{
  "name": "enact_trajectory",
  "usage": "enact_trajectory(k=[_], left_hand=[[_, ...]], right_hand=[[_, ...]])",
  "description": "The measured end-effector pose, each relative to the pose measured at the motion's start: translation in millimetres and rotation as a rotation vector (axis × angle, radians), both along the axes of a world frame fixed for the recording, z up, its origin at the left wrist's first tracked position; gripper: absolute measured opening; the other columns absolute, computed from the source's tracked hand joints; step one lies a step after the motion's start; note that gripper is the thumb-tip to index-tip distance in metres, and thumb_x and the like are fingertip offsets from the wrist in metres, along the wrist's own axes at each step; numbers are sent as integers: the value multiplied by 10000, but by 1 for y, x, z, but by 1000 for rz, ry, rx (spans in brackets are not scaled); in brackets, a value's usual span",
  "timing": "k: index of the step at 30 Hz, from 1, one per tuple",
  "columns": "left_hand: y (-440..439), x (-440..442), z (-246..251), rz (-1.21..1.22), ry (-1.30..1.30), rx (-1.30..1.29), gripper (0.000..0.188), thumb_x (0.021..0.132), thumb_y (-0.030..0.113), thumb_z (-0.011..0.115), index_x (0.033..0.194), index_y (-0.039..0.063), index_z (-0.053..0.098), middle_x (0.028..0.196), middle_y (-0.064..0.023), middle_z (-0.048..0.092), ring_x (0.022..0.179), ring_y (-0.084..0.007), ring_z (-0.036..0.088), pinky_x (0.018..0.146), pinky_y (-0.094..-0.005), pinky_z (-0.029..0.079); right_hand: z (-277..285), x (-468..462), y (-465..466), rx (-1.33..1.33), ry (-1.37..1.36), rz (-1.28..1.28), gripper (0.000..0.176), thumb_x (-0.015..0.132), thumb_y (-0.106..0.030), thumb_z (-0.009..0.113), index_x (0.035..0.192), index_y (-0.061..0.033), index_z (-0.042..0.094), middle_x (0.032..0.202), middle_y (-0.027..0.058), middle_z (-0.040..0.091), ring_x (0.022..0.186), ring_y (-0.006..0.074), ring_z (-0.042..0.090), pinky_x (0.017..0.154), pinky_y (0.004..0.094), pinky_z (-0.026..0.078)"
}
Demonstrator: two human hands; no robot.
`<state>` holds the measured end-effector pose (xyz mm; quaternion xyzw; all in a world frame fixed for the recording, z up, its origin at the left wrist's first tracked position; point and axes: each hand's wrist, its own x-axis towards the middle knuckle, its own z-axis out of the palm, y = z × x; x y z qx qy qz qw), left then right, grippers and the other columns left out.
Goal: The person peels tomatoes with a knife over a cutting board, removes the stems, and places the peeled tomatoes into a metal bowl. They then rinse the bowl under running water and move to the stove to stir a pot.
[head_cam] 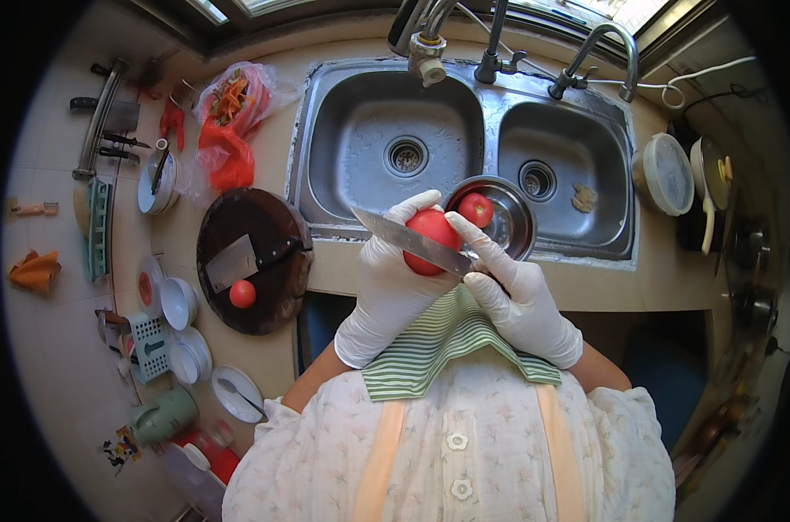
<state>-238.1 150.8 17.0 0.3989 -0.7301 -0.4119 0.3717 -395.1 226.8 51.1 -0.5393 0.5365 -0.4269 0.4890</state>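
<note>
Both of my hands wear white gloves and meet in front of the sink's near edge. My left hand (395,274) is wrapped around a large red tomato (432,230). In my right hand (522,287) is a kitchen knife (408,240), its blade lying across the tomato and its tip pointing to the upper left. The right index finger rests at the tomato's side. Whether the edge has cut the skin cannot be seen. Just beyond my hands, a steel bowl (525,222) holds another tomato (475,209).
A double steel sink (369,130) with taps (493,65) lies ahead. On the left, a round wooden chopping board (271,209) carries a cleaver (233,262) and a tomato (242,293). Behind it is a red plastic bag (228,163) of peelings. White bowls (179,303) stand further left; a lidded container (666,173) is right.
</note>
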Motion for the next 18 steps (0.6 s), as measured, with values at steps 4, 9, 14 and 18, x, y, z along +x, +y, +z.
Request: enact_trajectory(k=[4,9,14,18], left_hand=[[1,-4,-7,87,-9,-61,743,606,147,879,1255,62,528,1052,-127,646,936,-267,667,805,-339,541],[2,-7,-10,131,2,-177,763,614,133,874,1275,71,499,1085,-134,628,947,-285,661,813,-360,540],[1,-10,-16,150,19,-257,750,615,92,862,1265,75,488,1127,-140,612,971,-303,655,830,-369,538],[-2,-14,-18,152,57,-347,731,611,45,840,1252,73,490,1150,-143,603,994,-307,648,848,-372,533]], right_hand=[[-3,10,2,11,-104,-89,516,966,-114,546,1454,-71,386,1111,92,521,993,127,504,878,234,383],[-4,18,2,44,-193,-155,497,973,-114,541,1448,-72,401,1214,102,553,1051,92,499,938,237,377],[-5,22,4,106,-323,-205,480,981,-120,534,1443,-74,413,1276,74,593,1063,73,500,974,231,382],[-5,23,4,146,-392,-228,469,988,-131,530,1441,-78,418,1149,3,592,938,54,480,909,207,400]])
